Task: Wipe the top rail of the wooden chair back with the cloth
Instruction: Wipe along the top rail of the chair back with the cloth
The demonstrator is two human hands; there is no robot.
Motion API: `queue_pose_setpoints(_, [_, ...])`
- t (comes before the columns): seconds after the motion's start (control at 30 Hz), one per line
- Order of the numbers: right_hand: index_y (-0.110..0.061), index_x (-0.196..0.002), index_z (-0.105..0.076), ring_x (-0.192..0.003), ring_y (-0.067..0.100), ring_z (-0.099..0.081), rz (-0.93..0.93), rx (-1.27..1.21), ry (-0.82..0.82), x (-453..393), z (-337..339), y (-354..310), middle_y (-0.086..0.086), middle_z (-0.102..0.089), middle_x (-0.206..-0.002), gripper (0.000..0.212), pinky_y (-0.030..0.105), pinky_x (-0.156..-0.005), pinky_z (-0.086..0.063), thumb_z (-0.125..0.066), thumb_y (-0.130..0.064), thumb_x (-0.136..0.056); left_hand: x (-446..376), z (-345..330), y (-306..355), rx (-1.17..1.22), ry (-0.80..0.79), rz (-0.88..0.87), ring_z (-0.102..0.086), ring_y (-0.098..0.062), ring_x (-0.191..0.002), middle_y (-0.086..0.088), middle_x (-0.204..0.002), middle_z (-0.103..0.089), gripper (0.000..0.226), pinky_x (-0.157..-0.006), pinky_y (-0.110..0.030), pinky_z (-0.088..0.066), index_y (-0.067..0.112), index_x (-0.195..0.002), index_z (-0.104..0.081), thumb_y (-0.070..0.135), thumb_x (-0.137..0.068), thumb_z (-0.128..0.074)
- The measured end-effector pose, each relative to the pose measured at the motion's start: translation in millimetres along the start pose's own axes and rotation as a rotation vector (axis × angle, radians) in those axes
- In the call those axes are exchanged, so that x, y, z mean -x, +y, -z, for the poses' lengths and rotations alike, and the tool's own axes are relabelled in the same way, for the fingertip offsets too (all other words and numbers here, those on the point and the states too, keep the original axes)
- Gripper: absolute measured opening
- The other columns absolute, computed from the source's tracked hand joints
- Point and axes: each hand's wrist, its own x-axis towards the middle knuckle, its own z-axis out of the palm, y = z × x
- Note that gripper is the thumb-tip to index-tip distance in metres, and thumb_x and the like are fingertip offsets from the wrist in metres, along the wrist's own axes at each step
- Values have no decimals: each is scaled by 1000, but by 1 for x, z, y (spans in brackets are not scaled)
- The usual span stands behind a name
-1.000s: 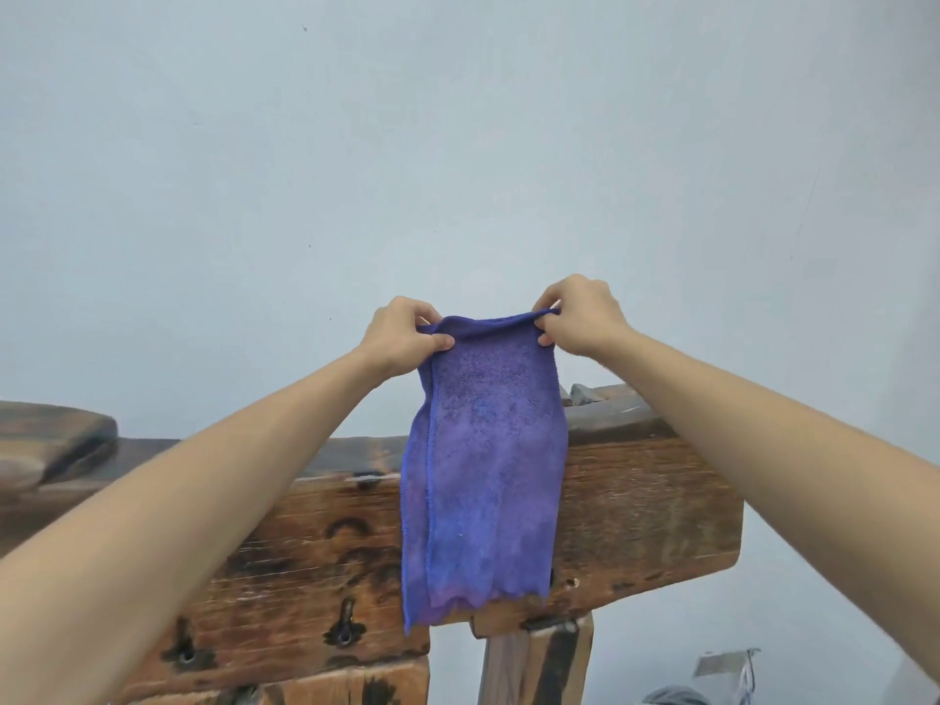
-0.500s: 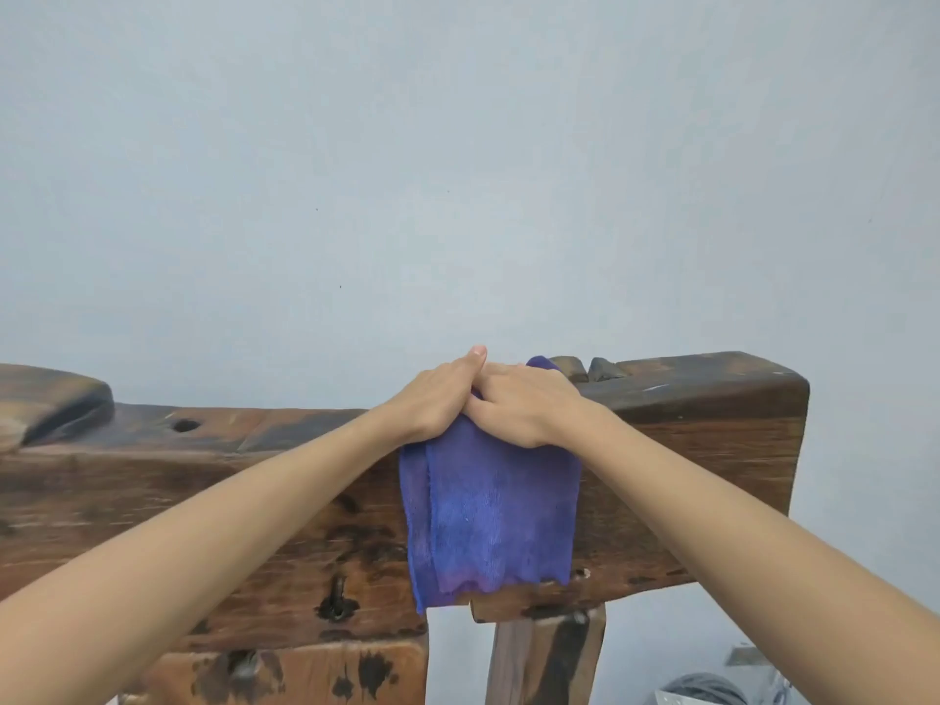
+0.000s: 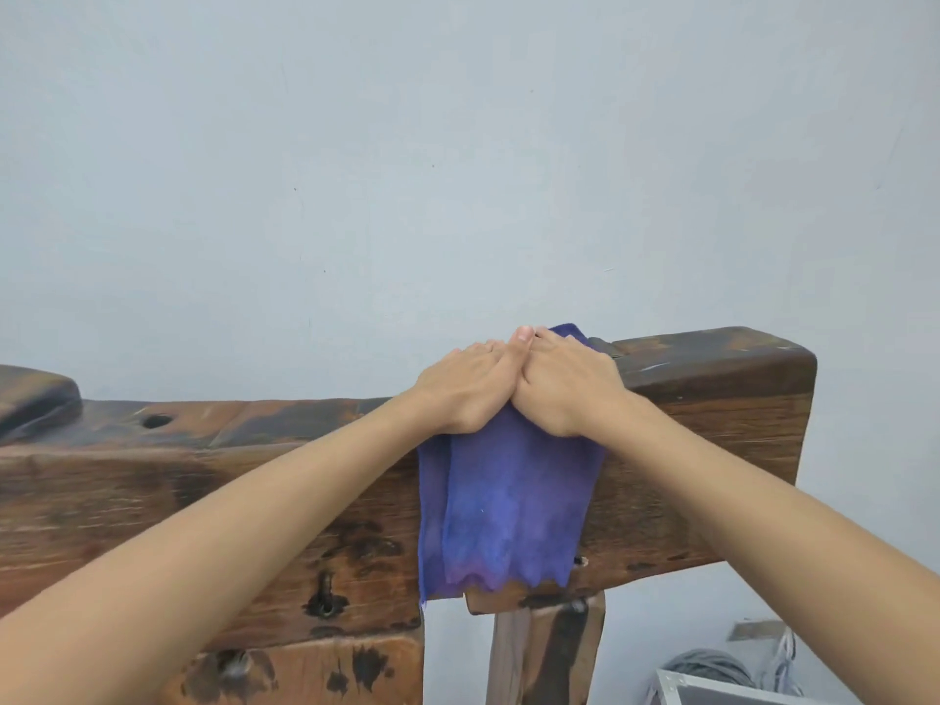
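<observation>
Purple cloth [image 3: 513, 501] is draping over the top rail [image 3: 712, 363], both hands [image 3: 470, 386] [image 3: 567, 386] pressing it with flattened fingers; unwiped rail is stretching mostly leftward.

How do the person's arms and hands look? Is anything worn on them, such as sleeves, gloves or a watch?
Both arms are bare as far as the picture shows: no sleeves are visible. The left hand and the right hand wear no gloves. No ring, watch or bracelet is visible on the fingers or wrists. The one fingernail that shows clearly is short and unpainted.
</observation>
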Motion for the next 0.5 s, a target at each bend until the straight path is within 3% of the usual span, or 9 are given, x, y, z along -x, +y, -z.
queue_pose_setpoints(0.1, [-30,-151,-47,-146,26,-39,-68,-44,-204,-29,10,12,0,-47,-157,57,48,-119,-25,-18,-42,-103,-20,8,5,122,-83,39,-31,-19,-149,2,-161,-39,74,-116,-26,-15,35,-154,-38,63,-100,4])
queue_pose_setpoints(0.2, [-27,-145,-55,-140,30,-48,-140,-66,-306,-50,12,18,4,-53,-153,55,49,-116,-35,-23,-43,-104,-35,11,9,106,-128,196,-25,-27,-152,-9,-163,-32,83,-121,-36,-12,26,-155,-39,66,-97,7])
queue_pose_setpoints(0.33, [-23,-144,-57,-137,29,-51,-200,-71,-290,-55,11,26,4,-55,-151,56,48,-112,-40,-27,-45,-103,-36,9,20,55,-93,235,-25,-30,-152,-15,-163,-31,84,-122,-40,-11,21,-155,-37,65,-98,5])
queue_pose_setpoints(0.5, [-28,-150,-47,-140,25,-46,-164,-75,-179,-25,10,36,1,-47,-155,64,49,-111,-38,-20,-50,-96,-27,0,17,7,-94,41,-27,-21,-152,1,-164,-34,78,-122,-36,-14,35,-158,-30,67,-96,6])
